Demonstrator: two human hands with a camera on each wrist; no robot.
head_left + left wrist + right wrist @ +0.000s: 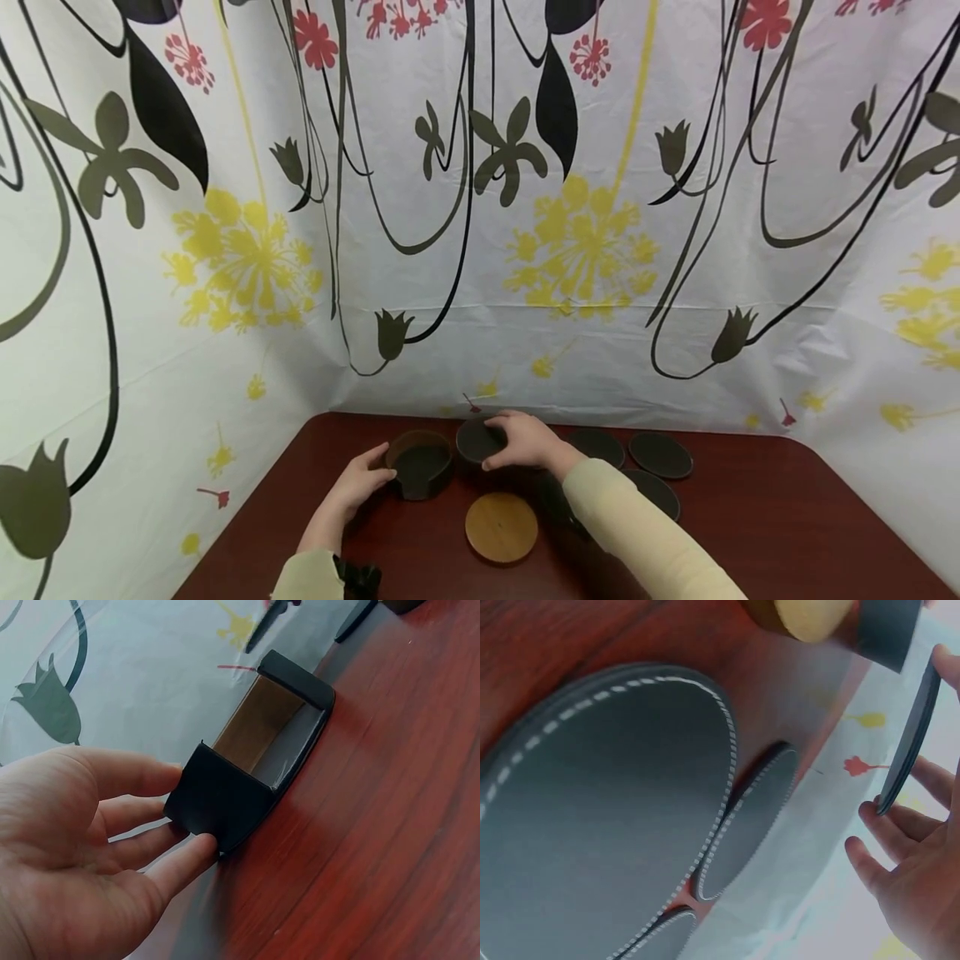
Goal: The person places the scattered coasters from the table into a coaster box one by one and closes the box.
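My left hand (pixel 358 487) grips the outer wall of a round black coaster holder (pixel 217 799) with a brown inside and a notch cut in its front. In the head view the holder (pixel 422 492) stands upright on the table, at the back left. My right hand (pixel 527 442) pinches a round black coaster (pixel 474 442) by its edges, just right of the holder. The right wrist view shows this coaster (pixel 911 742) edge-on, raised and tilted between thumb and fingers; whether it is one coaster or more I cannot tell.
Several black coasters with white edge stitching (pixel 622 802) lie flat on the right, partly behind my right forearm. A round wooden disc (pixel 501 527) lies in front, between the arms. The dark red table (pixel 780 517) ends against a flower-printed curtain (pixel 450 375).
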